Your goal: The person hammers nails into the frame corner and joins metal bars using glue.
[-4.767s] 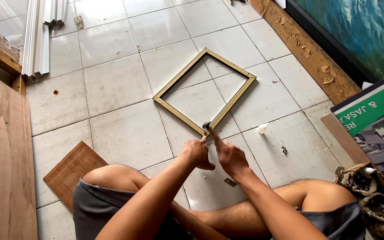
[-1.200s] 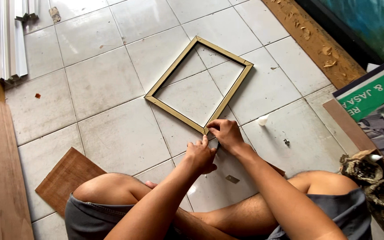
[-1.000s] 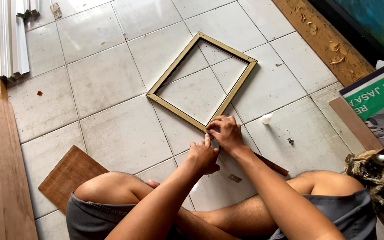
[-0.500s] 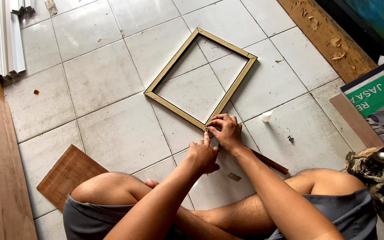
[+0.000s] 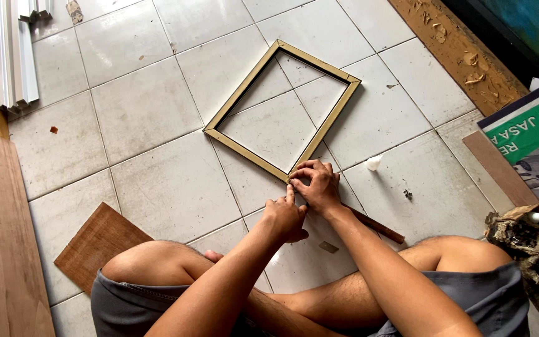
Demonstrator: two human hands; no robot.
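both hands meet at the near corner of the frame (image 5: pixel 280 111) on the floor (image 5: pixel 157 168): right hand (image 5: pixel 317 186) pinches it, left hand (image 5: pixel 284 216) curled, forefinger pressing.

1 printed sign (image 5: pixel 528 125) shows at the right edge of the frame, lying flat and tilted, cut off by the border. Its upper part is a green band with white lettering, edged above by a dark strip; below it sits a pale grey panel (small pictures, too blurred to make out). A brown board (image 5: pixel 491 165) lies along its left side.
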